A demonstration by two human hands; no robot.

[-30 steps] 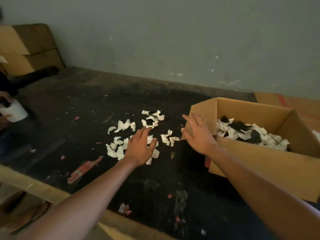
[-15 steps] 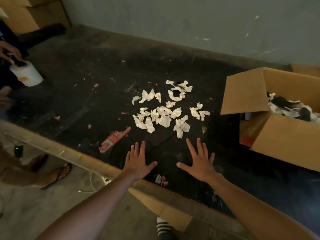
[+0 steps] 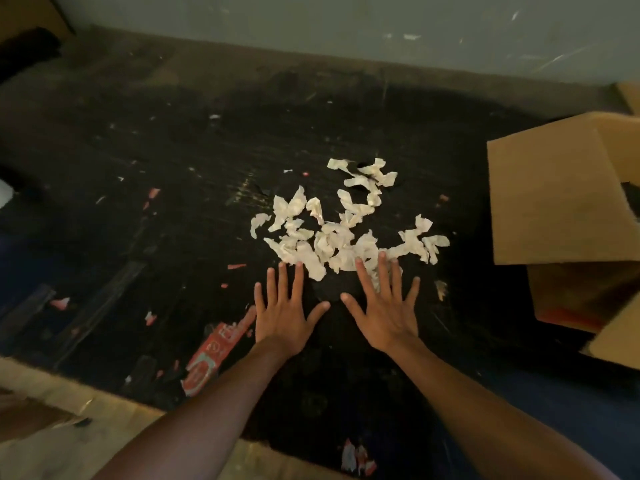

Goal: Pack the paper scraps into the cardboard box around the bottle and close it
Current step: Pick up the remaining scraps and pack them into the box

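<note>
A loose pile of crumpled white paper scraps (image 3: pixel 346 223) lies on the black tabletop (image 3: pixel 173 174). My left hand (image 3: pixel 282 310) is flat with fingers spread, its fingertips at the near left edge of the pile. My right hand (image 3: pixel 384 306) is also spread flat, and its fingertips overlap the nearest scraps. Neither hand holds anything. The cardboard box (image 3: pixel 554 206) stands at the right edge with a flap raised toward me. Its inside and the bottle are hidden.
A red printed wrapper (image 3: pixel 211 358) lies near my left wrist. Small red and white bits litter the tabletop. The table's pale front edge (image 3: pixel 69 393) runs along the lower left. A grey wall (image 3: pixel 311 26) backs the table.
Both hands pulled back from the box and pile, then slid forward flat to the pile's near edge. The view tilted down and the box moved toward the right edge.
</note>
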